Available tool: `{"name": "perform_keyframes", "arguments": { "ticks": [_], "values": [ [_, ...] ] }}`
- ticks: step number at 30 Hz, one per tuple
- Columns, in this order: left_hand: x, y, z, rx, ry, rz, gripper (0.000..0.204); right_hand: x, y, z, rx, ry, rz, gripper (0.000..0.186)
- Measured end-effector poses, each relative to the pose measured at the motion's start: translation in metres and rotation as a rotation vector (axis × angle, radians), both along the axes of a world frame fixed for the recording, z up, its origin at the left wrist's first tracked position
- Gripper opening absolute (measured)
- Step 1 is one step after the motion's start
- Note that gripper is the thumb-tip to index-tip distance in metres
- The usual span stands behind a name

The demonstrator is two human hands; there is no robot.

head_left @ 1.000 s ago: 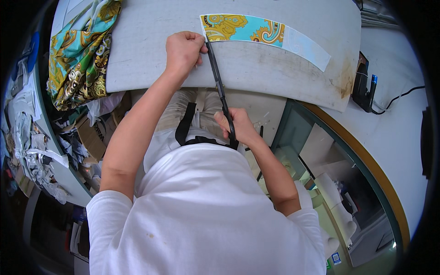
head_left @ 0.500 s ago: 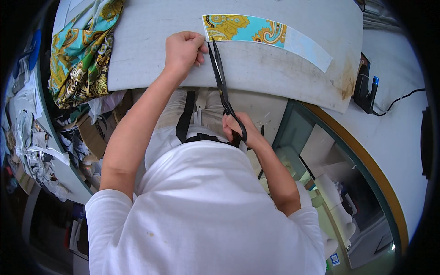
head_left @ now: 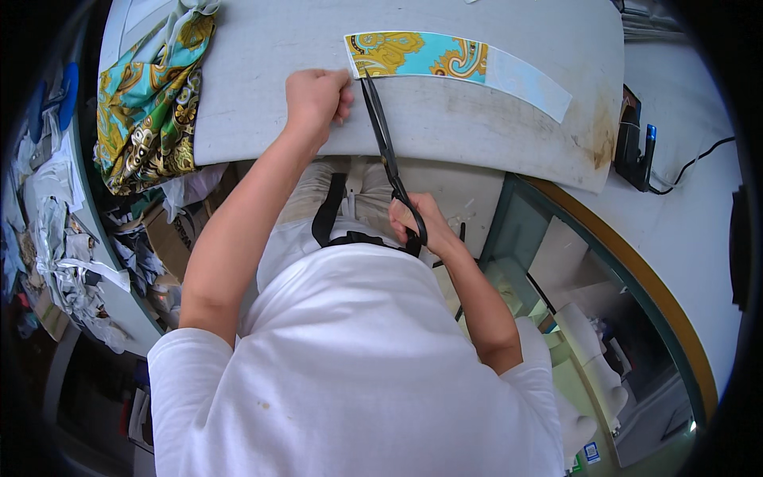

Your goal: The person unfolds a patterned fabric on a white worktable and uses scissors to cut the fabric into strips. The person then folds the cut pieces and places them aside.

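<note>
My right hand (head_left: 420, 219) is closed around the handles of long black scissors (head_left: 384, 147), whose tips rest at the lower left end of a curved strip of turquoise and gold paisley fabric (head_left: 413, 54) edged in white. The strip lies on the pale board (head_left: 262, 103), with a plain pale section (head_left: 524, 79) at its right end. My left hand (head_left: 318, 99) is closed in a pinch just left of the scissor tips, near the strip's corner; what its fingertips hold, if anything, I cannot make out.
Crumpled patterned fabric (head_left: 147, 119) hangs over the board's left edge. At the right, a black device (head_left: 632, 147) with a cable stands on a white surface beside the board. Scraps and cardboard (head_left: 163, 242) fill shelves at lower left. A teal-framed glass case (head_left: 588, 262) is below right.
My right hand and the scissor handles have shifted slightly right and the scissors have turned. My left hand sits a little lower in the picture, as does the fabric strip's left end.
</note>
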State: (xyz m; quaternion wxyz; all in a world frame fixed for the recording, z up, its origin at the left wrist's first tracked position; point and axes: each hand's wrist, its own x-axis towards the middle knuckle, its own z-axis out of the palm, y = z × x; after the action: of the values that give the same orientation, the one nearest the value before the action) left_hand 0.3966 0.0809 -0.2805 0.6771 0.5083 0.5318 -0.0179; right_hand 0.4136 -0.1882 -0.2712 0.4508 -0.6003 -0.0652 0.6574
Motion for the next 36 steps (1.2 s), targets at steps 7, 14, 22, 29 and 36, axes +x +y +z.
{"name": "perform_keyframes", "arguments": {
  "ticks": [7, 14, 22, 29, 36],
  "values": [
    [-0.009, -0.010, -0.016, -0.681, -0.349, 0.365, 0.014, 0.006, -0.005, 0.010, 0.007, 0.018, 0.006, 0.050],
    [0.019, -0.024, -0.020, -0.521, -0.240, 0.562, 0.013, 0.019, -0.038, 0.022, -0.133, -0.149, 0.092, 0.050],
    [0.039, -0.048, 0.002, 0.276, -0.231, 0.345, 0.020, 0.044, -0.048, 0.019, -0.106, -0.147, -0.269, 0.046],
    [0.048, -0.062, 0.012, 0.852, -0.145, 0.041, 0.020, 0.062, -0.051, 0.012, -0.162, -0.180, -0.187, 0.047],
    [0.001, -0.018, -0.023, 0.751, 0.083, 0.116, 0.026, 0.066, -0.059, -0.001, -0.129, -0.213, -0.165, 0.048]
  ]
}}
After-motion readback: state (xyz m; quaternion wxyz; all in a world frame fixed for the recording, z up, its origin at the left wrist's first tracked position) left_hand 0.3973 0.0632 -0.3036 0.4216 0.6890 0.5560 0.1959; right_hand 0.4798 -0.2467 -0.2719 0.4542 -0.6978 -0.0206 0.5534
